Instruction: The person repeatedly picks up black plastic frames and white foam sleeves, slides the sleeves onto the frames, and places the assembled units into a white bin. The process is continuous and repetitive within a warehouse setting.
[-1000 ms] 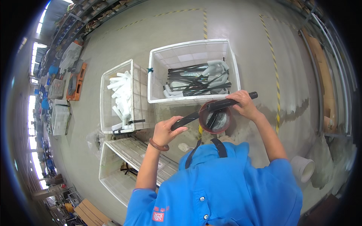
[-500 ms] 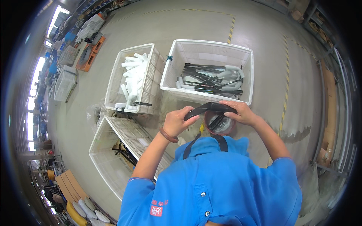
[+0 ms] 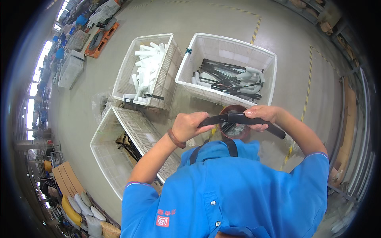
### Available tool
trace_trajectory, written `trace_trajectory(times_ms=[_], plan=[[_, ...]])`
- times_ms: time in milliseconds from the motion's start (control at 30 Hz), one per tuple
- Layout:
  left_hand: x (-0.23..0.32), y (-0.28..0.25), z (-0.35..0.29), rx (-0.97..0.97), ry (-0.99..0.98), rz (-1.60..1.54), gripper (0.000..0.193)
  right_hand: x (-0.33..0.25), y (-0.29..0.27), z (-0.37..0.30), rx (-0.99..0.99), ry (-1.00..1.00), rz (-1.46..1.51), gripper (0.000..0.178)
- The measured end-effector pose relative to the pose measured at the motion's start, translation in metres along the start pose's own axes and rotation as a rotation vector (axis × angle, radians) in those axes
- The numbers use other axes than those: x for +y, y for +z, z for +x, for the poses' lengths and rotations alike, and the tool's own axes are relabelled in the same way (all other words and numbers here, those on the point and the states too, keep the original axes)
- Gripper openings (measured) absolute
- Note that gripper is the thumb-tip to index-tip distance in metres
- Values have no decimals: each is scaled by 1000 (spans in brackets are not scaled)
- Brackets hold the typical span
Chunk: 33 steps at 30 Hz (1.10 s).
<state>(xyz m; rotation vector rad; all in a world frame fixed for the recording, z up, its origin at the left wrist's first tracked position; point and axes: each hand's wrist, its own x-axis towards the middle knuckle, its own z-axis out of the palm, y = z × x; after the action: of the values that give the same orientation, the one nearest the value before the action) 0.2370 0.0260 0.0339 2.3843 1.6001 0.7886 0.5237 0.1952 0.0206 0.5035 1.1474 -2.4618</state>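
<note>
In front of my chest, my left hand [image 3: 189,126] is closed round one end of a slim black bar [image 3: 214,120]. A thicker black sleeve [image 3: 275,131] sits on the bar's other end, and my right hand [image 3: 262,116] is wrapped round this sleeve, whose end sticks out past the fingers to the lower right. The sleeve's material cannot be told. Just behind and below the bar stands a reddish bucket [image 3: 237,107] with dark pieces and something clear and shiny in it; my hands and the sleeve partly cover it.
Beyond the bucket, a white crate [image 3: 274,73] holds black bars and pale tubes. Left of it, another crate [image 3: 116,89] is full of white tubes [image 3: 149,65]. Nearer left, a third crate [image 3: 95,152] contains black bars. An orange pallet [image 3: 104,39] lies far left.
My hands have moved apart, and the black piece, bent upward in the middle before, is now straighter. The sleeve's free end now shows beyond my right hand.
</note>
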Motion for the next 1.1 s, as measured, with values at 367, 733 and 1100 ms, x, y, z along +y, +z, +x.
trace_trajectory(times_ms=[367,733,1100], plan=[[-15,1,-14,-100,59,25,46,-22,51,35,505,-260,-1575,42],[-29,3,-6,-25,-258,-153,76,-41,73,121,644,-502,-1603,33],[-24,-94,-52,-220,-686,-1299,34,-163,80,-22,808,-321,-887,35]])
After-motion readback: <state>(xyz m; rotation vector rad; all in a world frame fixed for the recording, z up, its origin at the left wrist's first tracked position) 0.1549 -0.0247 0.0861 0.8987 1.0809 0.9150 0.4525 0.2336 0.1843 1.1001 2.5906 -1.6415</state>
